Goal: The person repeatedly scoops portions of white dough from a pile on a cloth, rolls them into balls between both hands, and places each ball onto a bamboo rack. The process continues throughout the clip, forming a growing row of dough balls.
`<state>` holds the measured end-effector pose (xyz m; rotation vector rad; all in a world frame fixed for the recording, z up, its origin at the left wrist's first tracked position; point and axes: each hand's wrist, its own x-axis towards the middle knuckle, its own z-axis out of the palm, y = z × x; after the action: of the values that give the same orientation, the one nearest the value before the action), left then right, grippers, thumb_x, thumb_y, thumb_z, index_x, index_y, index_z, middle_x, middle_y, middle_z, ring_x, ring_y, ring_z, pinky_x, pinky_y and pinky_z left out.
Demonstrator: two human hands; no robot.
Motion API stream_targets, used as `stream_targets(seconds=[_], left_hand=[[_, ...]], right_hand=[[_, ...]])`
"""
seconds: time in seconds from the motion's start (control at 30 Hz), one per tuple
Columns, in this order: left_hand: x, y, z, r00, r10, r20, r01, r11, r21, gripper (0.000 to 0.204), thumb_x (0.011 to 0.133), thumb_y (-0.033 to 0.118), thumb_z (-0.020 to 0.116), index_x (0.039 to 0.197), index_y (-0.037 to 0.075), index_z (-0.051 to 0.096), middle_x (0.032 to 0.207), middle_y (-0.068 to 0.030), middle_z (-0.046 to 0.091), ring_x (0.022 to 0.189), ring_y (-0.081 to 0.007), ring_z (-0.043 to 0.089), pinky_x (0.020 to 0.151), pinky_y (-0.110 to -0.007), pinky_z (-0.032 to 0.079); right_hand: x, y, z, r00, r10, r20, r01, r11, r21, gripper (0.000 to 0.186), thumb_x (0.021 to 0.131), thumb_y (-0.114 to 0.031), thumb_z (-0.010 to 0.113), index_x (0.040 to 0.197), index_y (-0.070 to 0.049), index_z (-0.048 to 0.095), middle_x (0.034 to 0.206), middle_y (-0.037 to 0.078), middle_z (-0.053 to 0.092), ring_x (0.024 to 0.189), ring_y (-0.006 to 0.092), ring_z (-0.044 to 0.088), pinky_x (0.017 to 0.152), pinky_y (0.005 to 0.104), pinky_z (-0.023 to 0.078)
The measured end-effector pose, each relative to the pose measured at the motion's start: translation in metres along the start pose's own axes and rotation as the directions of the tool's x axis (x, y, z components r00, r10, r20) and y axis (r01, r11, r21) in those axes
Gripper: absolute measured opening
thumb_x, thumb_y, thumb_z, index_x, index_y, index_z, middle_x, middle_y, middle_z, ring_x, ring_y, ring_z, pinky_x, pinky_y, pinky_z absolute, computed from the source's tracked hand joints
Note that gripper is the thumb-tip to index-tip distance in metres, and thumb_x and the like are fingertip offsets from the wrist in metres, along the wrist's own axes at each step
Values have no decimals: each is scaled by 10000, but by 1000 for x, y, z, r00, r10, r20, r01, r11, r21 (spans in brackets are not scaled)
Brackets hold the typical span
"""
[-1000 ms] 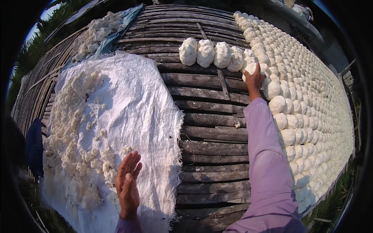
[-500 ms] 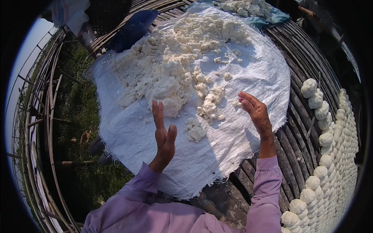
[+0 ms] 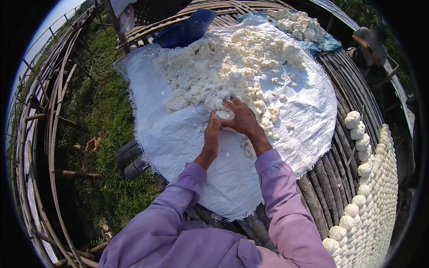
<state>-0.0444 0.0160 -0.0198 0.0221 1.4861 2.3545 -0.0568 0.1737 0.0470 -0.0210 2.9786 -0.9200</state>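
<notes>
A heap of white crumbly dough [image 3: 201,80] spreads over a white woven sheet [image 3: 154,129] with frayed edges. Both hands meet at the heap's near edge. My left hand [image 3: 212,139] stands on edge against it, its fingers fairly straight and held out along the clump's left side. From the right, my right hand [image 3: 245,119] reaches over, fingers bent and dug into the same clump, thumb toward the left hand. The fingertips are partly sunk in the dough. Loose crumbs [image 3: 268,117] lie just right of the right hand.
Rows of round white balls [image 3: 373,196] cover the right side of the bamboo platform [image 3: 328,183]. A dark blue basin [image 3: 190,30] stands behind the heap; more white lumps [image 3: 299,27] lie on a blue-green sheet. Another person [image 3: 368,47] is at the far right. Grass [image 3: 103,147] lies left.
Both hands have come together from wide apart: the right moved left onto the heap, the left moved right to meet it. The view has shifted, bringing another person into clearer sight.
</notes>
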Motion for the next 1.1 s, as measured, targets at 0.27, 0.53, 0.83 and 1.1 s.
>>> stream_targets(seconds=[0.27, 0.53, 0.83, 1.1], left_hand=[[1, 10, -12, 984, -117, 133, 116, 993, 15, 493, 1073, 477, 476, 1326, 67, 579, 1199, -13, 612, 1128, -115, 549, 1077, -364, 386], [-19, 33, 2, 989, -97, 115, 97, 995, 5, 684, 1016, 612, 484, 1438, 74, 496, 1415, -98, 564, 1298, -275, 543, 1144, -454, 373], [0, 37, 66, 877, -235, 420, 434, 762, -480, 747, 946, 716, 517, 1455, 170, 507, 1415, -82, 583, 1310, -335, 564, 1042, -619, 467], [26, 39, 67, 826, -256, 502, 502, 740, -448, 991, 850, 889, 434, 1442, 99, 519, 1351, -149, 597, 1226, -315, 592, 1057, -531, 452]], right_hand=[[-10, 5, 19, 991, 110, 71, -108, 994, -26, 800, 655, -482, 854, 1346, -126, 667, 1406, 206, 573, 1270, 363, 585, 1054, 425, 489], [-89, 3, 8, 869, 494, -16, -217, 409, 886, 965, 790, -352, 868, 1511, 70, 385, 1373, 207, 595, 1218, 257, 629, 865, 350, 591], [-90, -75, -110, 817, 242, -524, -124, 960, 250, 602, 1038, -548, 502, 1297, -32, 671, 1230, 194, 706, 1146, 326, 677, 988, 397, 513], [-47, -30, -32, 699, 518, -493, 157, 562, 812, 371, 1051, -351, 559, 1158, -42, 735, 1046, 61, 737, 920, 123, 637, 821, 314, 530]])
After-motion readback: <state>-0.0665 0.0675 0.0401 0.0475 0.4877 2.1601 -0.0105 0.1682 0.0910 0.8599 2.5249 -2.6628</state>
